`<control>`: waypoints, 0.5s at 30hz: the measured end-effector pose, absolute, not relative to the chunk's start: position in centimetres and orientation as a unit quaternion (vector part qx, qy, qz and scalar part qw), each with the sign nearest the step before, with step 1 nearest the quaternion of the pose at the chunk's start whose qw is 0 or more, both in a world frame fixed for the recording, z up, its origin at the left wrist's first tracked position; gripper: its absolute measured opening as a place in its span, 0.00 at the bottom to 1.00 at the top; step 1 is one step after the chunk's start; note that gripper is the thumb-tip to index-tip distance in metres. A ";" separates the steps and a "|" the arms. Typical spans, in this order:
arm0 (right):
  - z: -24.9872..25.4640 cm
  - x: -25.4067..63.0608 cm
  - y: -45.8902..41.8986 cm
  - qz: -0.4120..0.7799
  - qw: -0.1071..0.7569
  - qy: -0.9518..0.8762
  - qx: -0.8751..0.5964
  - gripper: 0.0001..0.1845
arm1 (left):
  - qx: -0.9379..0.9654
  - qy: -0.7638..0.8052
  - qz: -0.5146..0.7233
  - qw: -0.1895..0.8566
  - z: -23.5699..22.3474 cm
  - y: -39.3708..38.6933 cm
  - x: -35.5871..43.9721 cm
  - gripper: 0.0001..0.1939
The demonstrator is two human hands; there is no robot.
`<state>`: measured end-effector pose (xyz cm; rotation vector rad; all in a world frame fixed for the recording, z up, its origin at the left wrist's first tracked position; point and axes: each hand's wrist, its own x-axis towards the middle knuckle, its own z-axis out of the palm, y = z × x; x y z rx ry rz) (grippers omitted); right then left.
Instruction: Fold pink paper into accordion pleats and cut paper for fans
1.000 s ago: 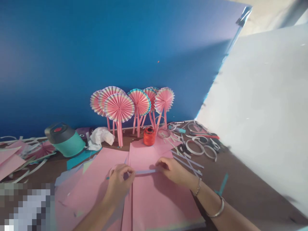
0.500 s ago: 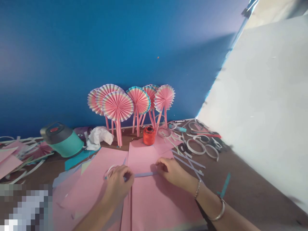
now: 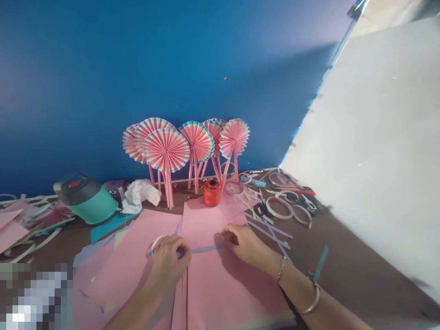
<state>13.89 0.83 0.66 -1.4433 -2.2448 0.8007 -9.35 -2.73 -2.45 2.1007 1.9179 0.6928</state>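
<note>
- My left hand [image 3: 168,261]: fingers curled, thumb and fingertips nearly closed, pinching a pale paper strip [image 3: 208,250].
- My right hand [image 3: 245,244]: fingers bent inward near the strip's other end; I can't tell whether it grips.
- Strip spans both hands over pink paper [image 3: 237,284], probably for straightness.
- Red thread spool [image 3: 212,194] sits beyond, presumably within reach.
</note>
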 end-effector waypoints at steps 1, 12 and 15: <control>0.6 13.9 0.8 0.285 0.179 -0.792 -0.509 0.10 | 0.714 0.651 0.234 0.105 -2.4 -2.7 -9.3 0.07; 0.3 14.1 0.8 0.294 0.193 -0.791 -0.501 0.11 | 0.714 0.662 0.205 0.100 -2.3 -2.8 -9.2 0.06; 0.5 14.1 0.8 0.293 0.194 -0.792 -0.499 0.11 | 0.714 0.664 0.199 0.100 -2.3 -2.8 -9.2 0.07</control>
